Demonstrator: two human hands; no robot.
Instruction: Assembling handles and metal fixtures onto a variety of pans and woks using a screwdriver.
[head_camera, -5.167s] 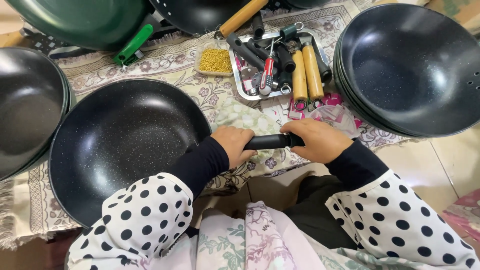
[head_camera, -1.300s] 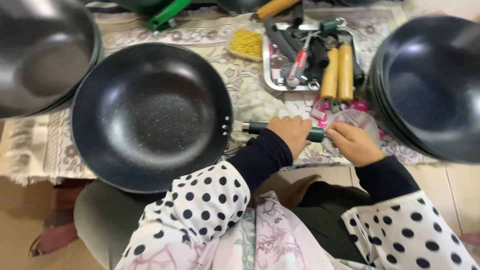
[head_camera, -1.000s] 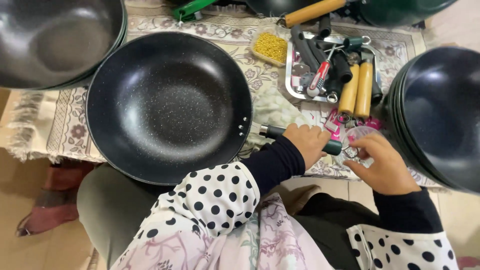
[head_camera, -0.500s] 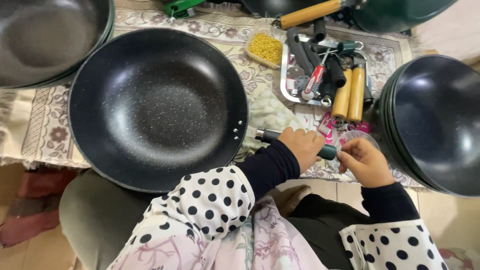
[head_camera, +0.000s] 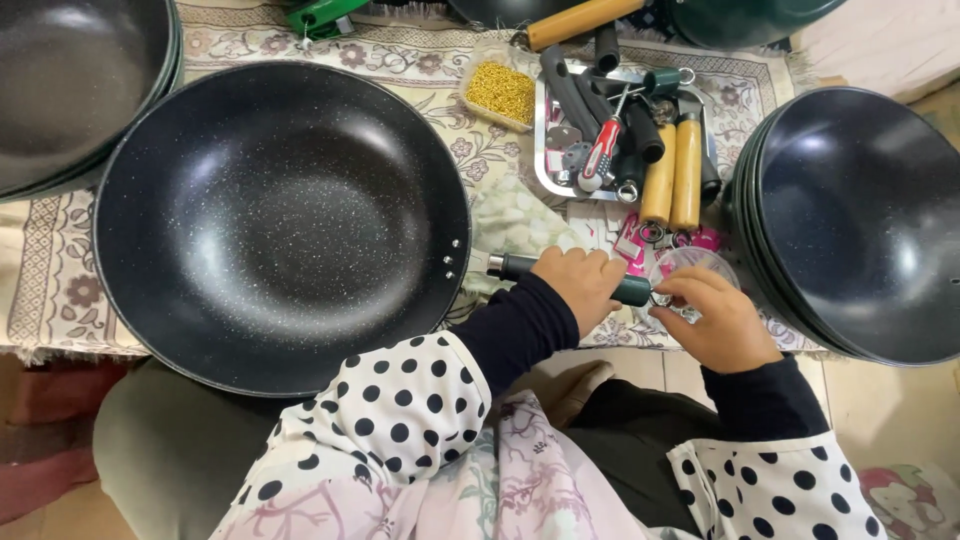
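— At six o'clock of the mat, we see the left hand (head_camera: 580, 285) wrapped around the pan handle (head_camera: 515, 266).
— And our right hand (head_camera: 715, 315) pinches its end; the black pan (head_camera: 280, 215) lies at nine o'clock.

left: wok (head_camera: 280, 215) blocks | right: stacked pans (head_camera: 860, 220) block | ahead: tool tray (head_camera: 548, 150) crowds | near edge: open

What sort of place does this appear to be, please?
Probably a small home workshop where pans get handles: stacked pans, a tray of loose handles and a screwdriver, all on a patterned cloth.
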